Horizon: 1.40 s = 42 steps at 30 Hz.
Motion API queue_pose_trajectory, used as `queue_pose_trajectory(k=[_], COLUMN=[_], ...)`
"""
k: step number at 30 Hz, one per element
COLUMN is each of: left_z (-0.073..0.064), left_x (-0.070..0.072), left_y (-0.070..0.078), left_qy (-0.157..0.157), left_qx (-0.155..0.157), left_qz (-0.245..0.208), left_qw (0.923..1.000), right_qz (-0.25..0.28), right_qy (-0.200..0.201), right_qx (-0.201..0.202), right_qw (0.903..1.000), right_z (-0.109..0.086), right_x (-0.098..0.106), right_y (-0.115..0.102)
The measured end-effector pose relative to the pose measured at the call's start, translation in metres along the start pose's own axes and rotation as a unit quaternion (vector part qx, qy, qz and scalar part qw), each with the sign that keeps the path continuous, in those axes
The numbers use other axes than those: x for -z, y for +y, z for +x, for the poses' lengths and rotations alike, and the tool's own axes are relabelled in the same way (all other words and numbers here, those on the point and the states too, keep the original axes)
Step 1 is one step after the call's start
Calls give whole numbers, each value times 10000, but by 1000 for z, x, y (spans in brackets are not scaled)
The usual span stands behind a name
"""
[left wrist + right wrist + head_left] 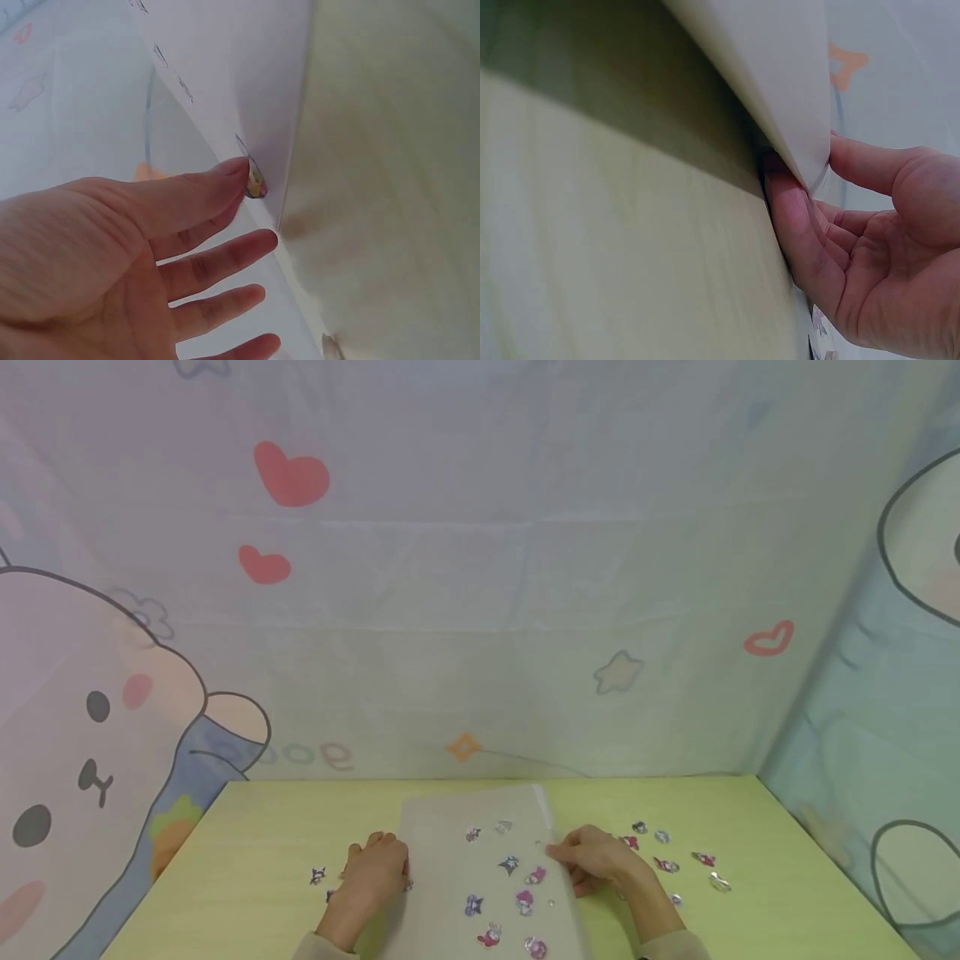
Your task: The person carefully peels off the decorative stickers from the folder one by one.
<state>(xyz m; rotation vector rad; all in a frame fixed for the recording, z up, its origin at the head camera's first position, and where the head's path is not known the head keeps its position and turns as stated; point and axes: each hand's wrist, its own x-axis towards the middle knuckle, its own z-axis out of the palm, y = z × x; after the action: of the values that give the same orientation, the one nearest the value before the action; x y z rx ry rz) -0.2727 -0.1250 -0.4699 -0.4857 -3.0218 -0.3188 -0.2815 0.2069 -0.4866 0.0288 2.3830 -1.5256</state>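
Note:
A translucent white sheet (450, 860) lies in the middle of the green table (255, 835), with several small cartoon stickers (510, 865) on it. My left hand (384, 862) rests flat at the sheet's left edge, fingers straight. In the left wrist view, the left hand's (251, 225) index finger touches a small sticker (257, 182) at the edge of the sheet (225, 67). My right hand (561, 853) pinches the sheet's right edge. In the right wrist view, the right hand's (810, 176) thumb and fingers hold the edge of the sheet (765, 82) lifted off the table (615, 240).
Several loose stickers (664, 864) lie on the table right of the sheet, and two more stickers (317, 876) sit left of my left hand. A printed fabric backdrop (480, 610) closes the table's back and sides.

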Motion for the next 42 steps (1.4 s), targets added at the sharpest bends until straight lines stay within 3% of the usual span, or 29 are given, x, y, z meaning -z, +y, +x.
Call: queue_pose_trajectory(k=[24, 33, 42], left_z=[0, -2, 1], left_x=[2, 5, 3], left_y=[-1, -1, -3], left_qy=[-123, 177, 223], left_qx=[70, -250, -232], left_qz=[9, 272, 493], left_qw=[9999, 9992, 9983], right_qz=[59, 18, 54], right_qy=[-72, -64, -65], right_qx=[-1, 10, 25], right_qw=[10000, 10000, 10000], right_z=[0, 0, -1], right_x=[0, 0, 1], right_y=[0, 0, 0])
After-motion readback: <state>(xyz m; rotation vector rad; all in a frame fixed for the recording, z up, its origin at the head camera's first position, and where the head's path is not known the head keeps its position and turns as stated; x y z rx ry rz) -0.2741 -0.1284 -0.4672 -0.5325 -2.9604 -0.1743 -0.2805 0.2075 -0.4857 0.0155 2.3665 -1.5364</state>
